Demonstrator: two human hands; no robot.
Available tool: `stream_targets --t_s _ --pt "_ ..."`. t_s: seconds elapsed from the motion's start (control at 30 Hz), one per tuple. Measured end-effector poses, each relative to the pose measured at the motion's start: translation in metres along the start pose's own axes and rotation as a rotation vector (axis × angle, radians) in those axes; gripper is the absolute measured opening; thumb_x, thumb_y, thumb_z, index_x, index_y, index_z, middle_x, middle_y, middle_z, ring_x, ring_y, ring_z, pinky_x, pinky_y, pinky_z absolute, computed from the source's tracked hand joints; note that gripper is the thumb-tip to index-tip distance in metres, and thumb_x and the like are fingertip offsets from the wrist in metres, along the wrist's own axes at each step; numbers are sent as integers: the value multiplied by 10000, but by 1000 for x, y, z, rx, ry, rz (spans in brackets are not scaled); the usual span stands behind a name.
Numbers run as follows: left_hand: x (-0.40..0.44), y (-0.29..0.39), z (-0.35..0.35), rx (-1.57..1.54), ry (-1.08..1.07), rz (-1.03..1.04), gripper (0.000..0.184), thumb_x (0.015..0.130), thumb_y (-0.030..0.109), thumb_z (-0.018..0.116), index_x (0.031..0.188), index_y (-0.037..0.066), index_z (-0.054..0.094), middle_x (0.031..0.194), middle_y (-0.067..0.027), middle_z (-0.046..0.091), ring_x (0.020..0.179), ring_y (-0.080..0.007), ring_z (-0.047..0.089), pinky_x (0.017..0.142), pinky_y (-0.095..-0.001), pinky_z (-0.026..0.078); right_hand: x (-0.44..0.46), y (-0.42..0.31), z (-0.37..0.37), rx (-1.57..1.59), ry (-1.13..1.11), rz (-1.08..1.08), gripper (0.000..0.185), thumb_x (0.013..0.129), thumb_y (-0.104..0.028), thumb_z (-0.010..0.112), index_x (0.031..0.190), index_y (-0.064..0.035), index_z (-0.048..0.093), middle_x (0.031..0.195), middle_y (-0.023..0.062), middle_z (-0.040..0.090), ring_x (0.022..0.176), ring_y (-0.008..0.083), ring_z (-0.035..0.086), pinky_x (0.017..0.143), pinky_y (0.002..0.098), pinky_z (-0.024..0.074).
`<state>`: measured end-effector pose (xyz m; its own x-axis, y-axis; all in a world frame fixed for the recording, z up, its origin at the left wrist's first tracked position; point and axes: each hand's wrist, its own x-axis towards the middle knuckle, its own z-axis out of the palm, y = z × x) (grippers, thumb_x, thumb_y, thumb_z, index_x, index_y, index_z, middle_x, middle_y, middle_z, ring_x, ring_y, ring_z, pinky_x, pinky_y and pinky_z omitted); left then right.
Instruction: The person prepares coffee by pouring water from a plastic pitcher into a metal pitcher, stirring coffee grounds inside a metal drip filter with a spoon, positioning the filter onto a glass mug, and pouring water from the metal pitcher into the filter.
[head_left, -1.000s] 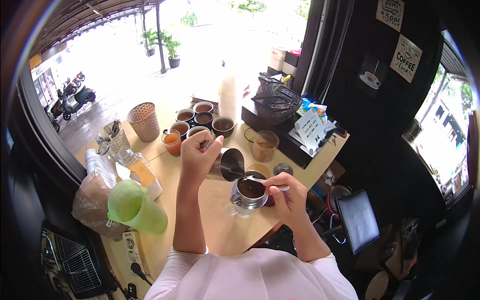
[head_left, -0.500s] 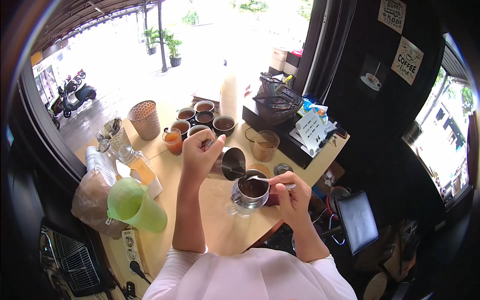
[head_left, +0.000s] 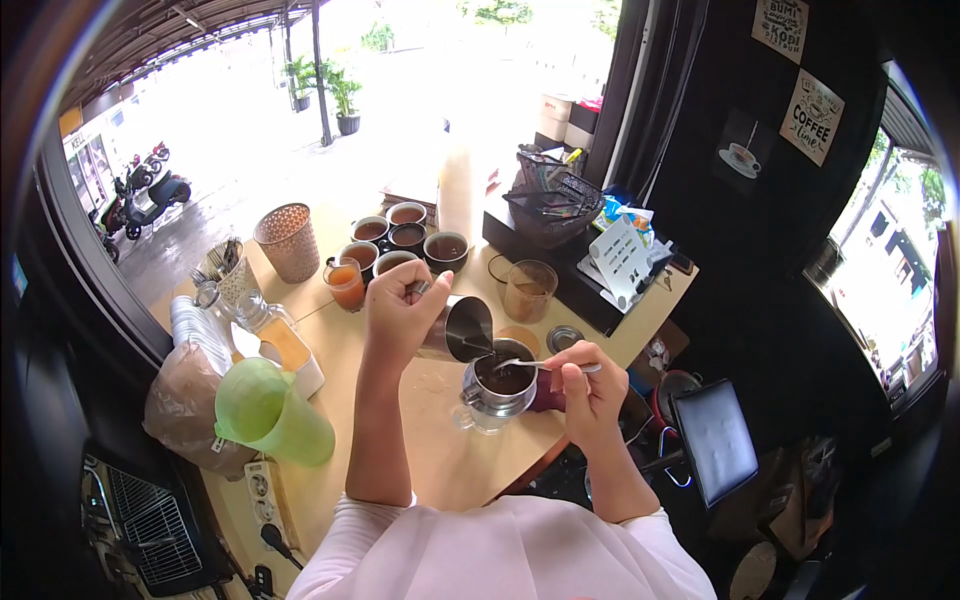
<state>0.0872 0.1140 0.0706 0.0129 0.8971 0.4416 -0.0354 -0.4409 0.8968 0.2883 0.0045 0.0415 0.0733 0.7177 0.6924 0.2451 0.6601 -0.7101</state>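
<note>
My left hand (head_left: 402, 310) is closed round the handle of a metal pitcher (head_left: 462, 328), which is tilted with its lip over a metal drip coffee filter (head_left: 497, 396). A thin stream runs from the lip into the filter. Dark liquid (head_left: 506, 374) shows inside it. The filter sits on a clear glass mug (head_left: 482, 420). Between the fingers and thumb of my right hand (head_left: 590, 390) is a spoon (head_left: 545, 364), whose tip reaches into the filter. The pitcher hides part of the table behind it.
Several filled cups (head_left: 446, 250) stand at the back, with a glass of orange drink (head_left: 345, 285) beside them. An amber glass (head_left: 530, 289) and a round metal lid (head_left: 565, 339) lie to the right. On the left are a green pitcher (head_left: 285, 415) and a power strip (head_left: 268, 500).
My right hand has shifted slightly right, and the spoon with it; its tip now sits a little lower in the filter. The pitcher keeps almost the same tilt, still pouring.
</note>
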Motion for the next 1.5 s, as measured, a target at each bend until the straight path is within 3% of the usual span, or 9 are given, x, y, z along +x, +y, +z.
stream_targets --t_s 0.57,0.67,0.87,0.97,1.07,1.27,1.37,1.5 --pt "-1 3 1 0 -1 -13 363 816 68 693 578 73 418 592 110 284 543 14 236 461 -197 167 3 -5 1 40 16 -2 171 929 -115 571 891 47 606 763 79 613 631 90 589 551 211 452" --pt "-1 2 1 5 -11 4 367 817 67 697 581 77 416 593 110 282 541 15 235 458 -194 170 2 -8 0 -54 -73 18 175 931 -115 567 889 51 604 764 77 613 630 95 596 561 211 459" --pt "-2 7 2 -26 -11 -19 371 818 67 698 584 80 411 597 108 281 543 14 237 456 -192 176 2 -2 1 43 13 15 174 933 -110 563 880 51 604 758 71 611 621 97 596 566 205 457" --pt "0 3 1 18 -11 -5 372 820 69 697 584 81 410 597 109 281 543 15 237 454 -192 177 1 -4 -1 -33 -86 -22 175 938 -113 557 892 49 603 752 62 610 631 86 590 570 200 454" --pt "1 -3 0 35 -6 27 375 823 71 695 584 79 407 598 109 281 542 16 237 453 -192 174 -1 1 -2 130 0 7 181 945 -123 550 904 44 605 754 52 610 646 72 583 575 196 453" --pt "1 -2 0 2 -13 -6 377 823 67 694 582 76 404 599 110 282 543 16 237 454 -193 172 1 3 -4 -29 -112 -109 194 947 -143 555 915 41 609 738 46 602 655 61 576 571 193 444" --pt "-1 5 1 48 -7 25 367 824 64 693 586 79 415 598 113 288 540 19 241 450 -189 178 -2 3 -3 125 -3 -5 199 943 -154 564 927 38 611 730 53 599 651 67 578 570 197 440" --pt "-1 6 2 -9 -9 -39 355 828 63 690 590 79 427 594 117 298 534 26 246 445 -179 183 0 3 -1 -8 -74 -31 189 939 -153 571 934 31 614 727 58 597 645 72 576 567 203 437"
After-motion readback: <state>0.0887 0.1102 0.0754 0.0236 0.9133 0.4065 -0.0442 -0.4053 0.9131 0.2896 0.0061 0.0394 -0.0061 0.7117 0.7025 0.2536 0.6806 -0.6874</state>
